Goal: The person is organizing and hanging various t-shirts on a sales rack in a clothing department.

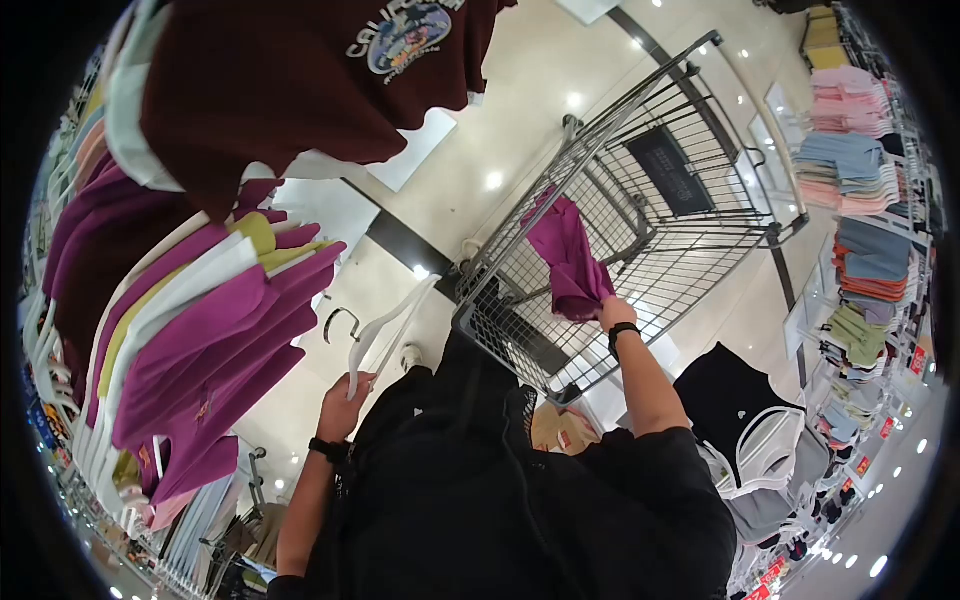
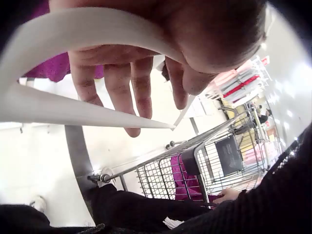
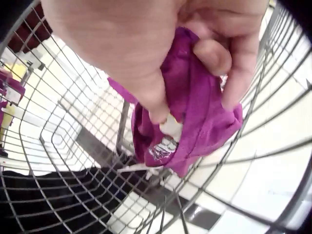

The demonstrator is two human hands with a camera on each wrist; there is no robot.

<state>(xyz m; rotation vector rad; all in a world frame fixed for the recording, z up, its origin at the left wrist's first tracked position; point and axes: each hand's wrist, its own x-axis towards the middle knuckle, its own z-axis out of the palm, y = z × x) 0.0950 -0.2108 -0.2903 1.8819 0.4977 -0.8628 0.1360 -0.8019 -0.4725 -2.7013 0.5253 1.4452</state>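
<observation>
My left hand (image 1: pixel 346 403) pinches a white clothes hanger (image 1: pixel 372 335) with a dark metal hook, and no garment hangs on it. In the left wrist view the hanger (image 2: pixel 92 113) crosses under the palm, its bar running past the extended fingers. Over the shopping cart, my right hand (image 1: pixel 617 312) grips a bunched purple T-shirt (image 1: pixel 565 250). Seen from the right wrist, the thumb and fingers hold folds of this purple T-shirt (image 3: pixel 195 117), which has a pale print on it, inside the wire basket.
The wire shopping cart (image 1: pixel 690 240) stands in front, slightly right. To the left is a rack of hanging purple T-shirts (image 1: pixel 200 370), with a maroon T-shirt (image 1: pixel 270 90) above. Black and white tops (image 1: pixel 740 410) hang close on the right, and shelves of folded clothes line the far right.
</observation>
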